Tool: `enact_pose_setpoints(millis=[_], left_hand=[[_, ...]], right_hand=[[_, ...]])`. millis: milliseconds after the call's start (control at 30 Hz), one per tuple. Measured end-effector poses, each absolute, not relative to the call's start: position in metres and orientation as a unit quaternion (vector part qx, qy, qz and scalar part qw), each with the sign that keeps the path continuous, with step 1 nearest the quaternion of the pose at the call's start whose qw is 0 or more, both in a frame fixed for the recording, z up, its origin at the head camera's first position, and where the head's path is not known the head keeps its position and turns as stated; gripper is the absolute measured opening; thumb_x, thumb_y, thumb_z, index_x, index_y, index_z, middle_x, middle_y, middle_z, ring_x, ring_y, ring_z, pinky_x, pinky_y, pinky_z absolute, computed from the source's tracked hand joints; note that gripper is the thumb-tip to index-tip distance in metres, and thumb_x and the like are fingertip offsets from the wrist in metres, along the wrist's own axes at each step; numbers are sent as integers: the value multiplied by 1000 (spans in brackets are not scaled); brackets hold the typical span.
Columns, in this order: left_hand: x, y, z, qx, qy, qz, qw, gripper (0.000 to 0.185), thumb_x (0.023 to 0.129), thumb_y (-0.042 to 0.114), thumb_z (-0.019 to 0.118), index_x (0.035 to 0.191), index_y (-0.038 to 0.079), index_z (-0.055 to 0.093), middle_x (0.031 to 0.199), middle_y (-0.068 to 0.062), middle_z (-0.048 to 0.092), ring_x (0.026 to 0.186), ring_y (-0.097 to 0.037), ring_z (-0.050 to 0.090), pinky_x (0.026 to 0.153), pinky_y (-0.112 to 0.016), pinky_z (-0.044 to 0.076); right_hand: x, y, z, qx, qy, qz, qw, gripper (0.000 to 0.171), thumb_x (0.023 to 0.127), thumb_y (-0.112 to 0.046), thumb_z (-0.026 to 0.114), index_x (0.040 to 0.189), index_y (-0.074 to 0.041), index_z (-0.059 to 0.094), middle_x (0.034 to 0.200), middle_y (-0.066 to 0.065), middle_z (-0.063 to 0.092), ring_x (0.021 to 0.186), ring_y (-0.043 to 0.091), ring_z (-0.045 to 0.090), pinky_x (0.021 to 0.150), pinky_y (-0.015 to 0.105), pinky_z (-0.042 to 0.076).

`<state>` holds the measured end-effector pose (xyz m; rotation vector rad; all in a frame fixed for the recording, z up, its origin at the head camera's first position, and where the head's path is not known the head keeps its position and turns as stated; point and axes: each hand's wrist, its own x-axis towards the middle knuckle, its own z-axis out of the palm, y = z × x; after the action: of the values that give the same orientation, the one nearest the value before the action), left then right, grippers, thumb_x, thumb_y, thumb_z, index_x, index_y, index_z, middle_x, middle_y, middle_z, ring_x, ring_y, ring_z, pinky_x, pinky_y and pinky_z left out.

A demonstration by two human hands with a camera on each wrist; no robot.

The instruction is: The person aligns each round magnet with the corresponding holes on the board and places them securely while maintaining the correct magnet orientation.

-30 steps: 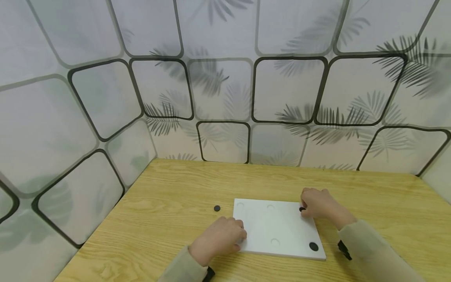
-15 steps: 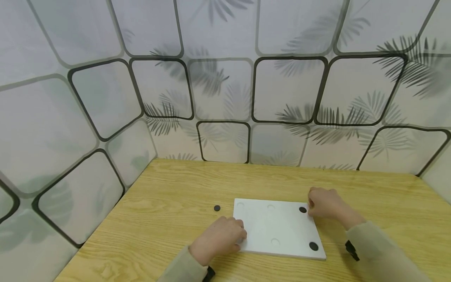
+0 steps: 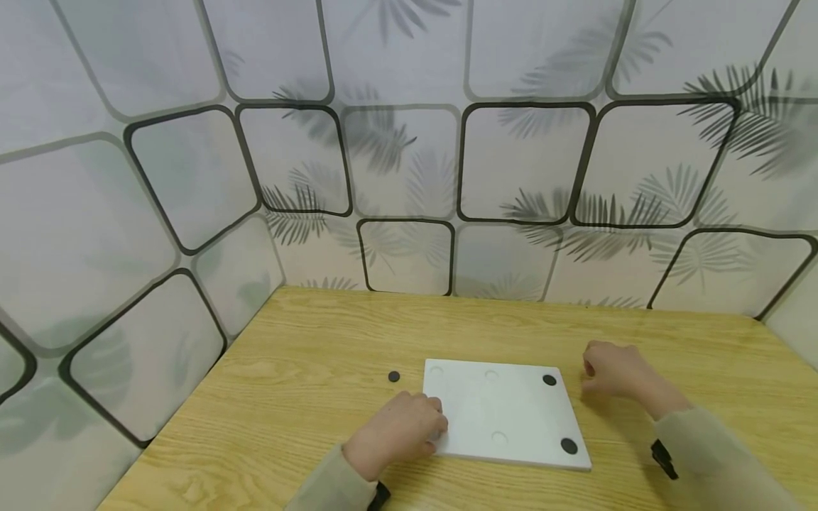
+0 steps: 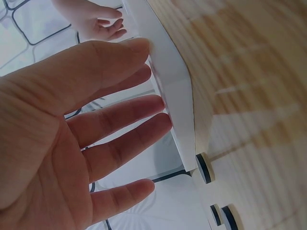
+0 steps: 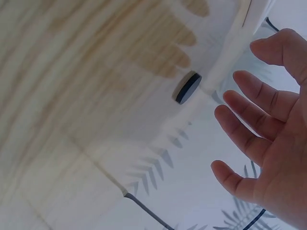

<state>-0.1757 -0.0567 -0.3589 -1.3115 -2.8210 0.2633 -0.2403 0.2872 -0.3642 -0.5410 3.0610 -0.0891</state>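
A white board [image 3: 505, 411] lies flat on the wooden table [image 3: 307, 355]. Two black discs sit on it, one at its far right corner [image 3: 549, 380] and one at its near right corner [image 3: 568, 446]. A third black disc [image 3: 393, 377] lies on the table left of the board. My left hand [image 3: 409, 429] rests at the board's near left edge; in the left wrist view its straight fingers [image 4: 144, 103] touch the board's edge [image 4: 170, 86]. My right hand [image 3: 607, 372] hovers right of the board, holding nothing, its fingers [image 5: 249, 115] relaxed near a disc [image 5: 187, 87].
Patterned panel walls [image 3: 409, 177] close in the table at the back and left, with a corner at the far left. Bare wood runs along the table's far side and to the right of the board.
My right hand let go of the disc at the board's far right corner and moved right, off the board. The left hand and the board stayed still.
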Motion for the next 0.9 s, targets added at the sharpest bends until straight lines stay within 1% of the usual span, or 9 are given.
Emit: enact_pose_setpoints(millis=[100,200,400,700,900], left_hand=[[-176,-57,-359,-423,-902,85,9,9,72,25,72,80,25,67,67,10,47,56,-6,39,49,-21,31],[-177,-56,-359,-422,-903,85,9,10,72,25,72,80,25,67,67,11,47,56,-6,39,49,-21,31],[-176,-57,-361,-417,-904,91,22,11,70,25,72,80,26,67,67,10,46,57,-6,40,49,-22,30],[-176,-57,-360,-418,-905,81,4,10,72,24,72,80,25,67,67,11,46,56,-6,38,50,-21,31],[-176,-57,-360,-415,-906,80,4,10,72,25,72,80,25,67,67,11,46,57,-5,39,51,-21,32]], right_hand=[[-239,292,-364,-168,985,-25,17,21,64,-24,64,67,-11,48,68,-3,42,58,13,37,50,33,30],[-238,297,-364,-163,986,-22,17,22,65,-24,65,68,-10,48,68,-2,42,58,14,38,50,34,31],[-236,303,-365,-157,987,-22,16,21,65,-23,65,67,-11,47,68,-2,41,57,14,37,51,39,31],[-236,307,-368,-156,987,-27,30,22,67,-22,65,68,-11,47,69,-2,42,58,15,38,54,46,31],[-233,307,-369,-149,988,-28,40,20,65,-18,64,64,-12,45,67,-1,40,58,15,37,56,48,30]])
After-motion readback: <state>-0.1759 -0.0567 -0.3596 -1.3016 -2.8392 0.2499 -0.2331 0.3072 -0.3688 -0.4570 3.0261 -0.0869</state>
